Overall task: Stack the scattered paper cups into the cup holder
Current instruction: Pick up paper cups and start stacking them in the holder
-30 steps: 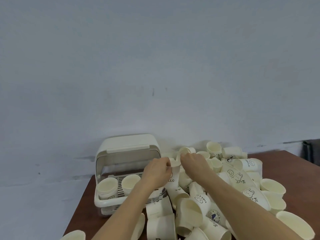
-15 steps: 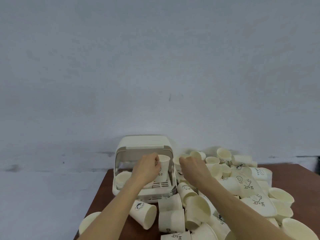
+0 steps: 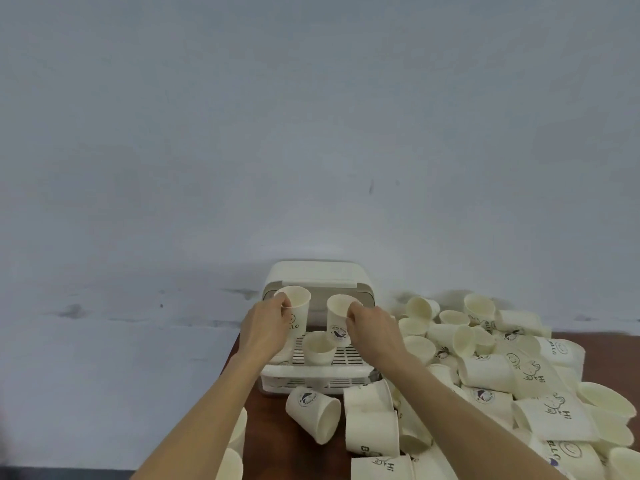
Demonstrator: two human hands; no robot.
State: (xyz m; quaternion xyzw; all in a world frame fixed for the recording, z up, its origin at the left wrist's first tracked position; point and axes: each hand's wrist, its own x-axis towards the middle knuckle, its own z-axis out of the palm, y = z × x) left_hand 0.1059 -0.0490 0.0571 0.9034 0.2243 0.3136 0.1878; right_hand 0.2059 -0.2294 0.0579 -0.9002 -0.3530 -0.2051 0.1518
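The cream cup holder point(image 3: 317, 380), a lidded box with a slatted tray, stands at the table's back left with its lid raised. My left hand point(image 3: 265, 329) grips an upright "HELLO" paper cup point(image 3: 296, 311) above the tray's left side. My right hand point(image 3: 372, 327) pinches the rim of a second paper cup point(image 3: 337, 320) with a round blue logo, held over the tray's middle. A stack of cups point(image 3: 319, 348) stands upright on the tray between and below my hands.
A large heap of scattered paper cups point(image 3: 502, 372) covers the brown table point(image 3: 277, 441) to the right of the holder. Loose cups point(image 3: 315, 414) lie on their sides in front of it. A pale wall rises right behind. The table's left edge is near my left forearm.
My view has swung left, centring the holder. My right hand, empty before, now holds a second cup over the tray. My left hand's cup has moved further left over the holder.
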